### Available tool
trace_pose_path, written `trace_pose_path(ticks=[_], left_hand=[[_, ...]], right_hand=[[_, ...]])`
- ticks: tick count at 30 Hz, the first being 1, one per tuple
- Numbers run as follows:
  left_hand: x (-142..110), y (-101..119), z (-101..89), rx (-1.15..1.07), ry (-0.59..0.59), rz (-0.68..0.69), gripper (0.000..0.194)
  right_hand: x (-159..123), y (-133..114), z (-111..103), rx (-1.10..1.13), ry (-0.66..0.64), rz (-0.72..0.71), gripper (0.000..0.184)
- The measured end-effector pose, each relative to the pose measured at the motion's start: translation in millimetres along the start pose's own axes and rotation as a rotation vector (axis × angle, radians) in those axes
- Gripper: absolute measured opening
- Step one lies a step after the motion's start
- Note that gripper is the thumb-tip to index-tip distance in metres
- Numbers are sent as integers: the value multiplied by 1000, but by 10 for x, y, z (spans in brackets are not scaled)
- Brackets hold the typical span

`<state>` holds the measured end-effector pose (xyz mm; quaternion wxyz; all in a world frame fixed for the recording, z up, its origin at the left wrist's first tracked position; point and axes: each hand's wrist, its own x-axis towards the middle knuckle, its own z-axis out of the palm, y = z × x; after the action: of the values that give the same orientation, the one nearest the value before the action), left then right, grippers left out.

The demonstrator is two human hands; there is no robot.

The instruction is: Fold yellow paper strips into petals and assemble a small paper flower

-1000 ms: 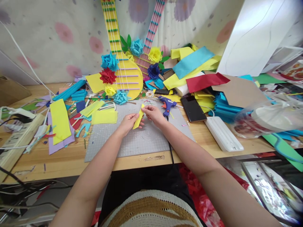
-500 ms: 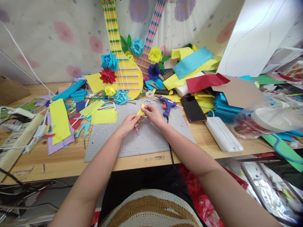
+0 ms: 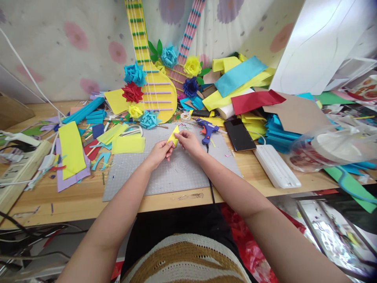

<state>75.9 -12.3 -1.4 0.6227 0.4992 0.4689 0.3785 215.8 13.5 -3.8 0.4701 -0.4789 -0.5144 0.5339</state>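
A small piece of yellow paper is pinched between my two hands above the grey cutting mat. It ends in a point at the top. My left hand grips its lower part with thumb and fingers. On the other side my right hand pinches its right edge. Part of the paper is hidden by the fingers. Just right of my right hand lies a blue glue gun on the mat. Yellow paper sheets lie by the mat's left edge, below scissors.
A yellow paper guitar with paper flowers leans at the back. To the right are a phone, a white power bank-like box and piled coloured paper. A power strip stands at the left. The glue gun's cord crosses the front edge.
The long yellow strip has been folded down into a shorter, pointed piece between my fingers. Both hands stay nearly in place over the mat. The view has shifted slightly.
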Motion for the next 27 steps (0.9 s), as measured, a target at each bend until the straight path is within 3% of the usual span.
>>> trace_pose_path(ticks=[4, 8, 14, 19, 27], left_hand=[[-7, 1, 8, -43, -8, -7, 28], [-30, 20, 25, -75, -22, -2, 30], [-47, 37, 28, -58, -68, 0, 29], [-33, 23, 34, -43, -42, 6, 26], [-59, 32, 47, -23, -62, -26, 32]], right_hand=[[-9, 12, 22, 158, -114, 93, 41], [-26, 7, 25, 151, -217, 80, 41], [-47, -25, 16, 106, -149, 92, 40], [-63, -37, 57, 117, -185, 129, 37], [-8, -36, 42, 245, -8, 129, 35]])
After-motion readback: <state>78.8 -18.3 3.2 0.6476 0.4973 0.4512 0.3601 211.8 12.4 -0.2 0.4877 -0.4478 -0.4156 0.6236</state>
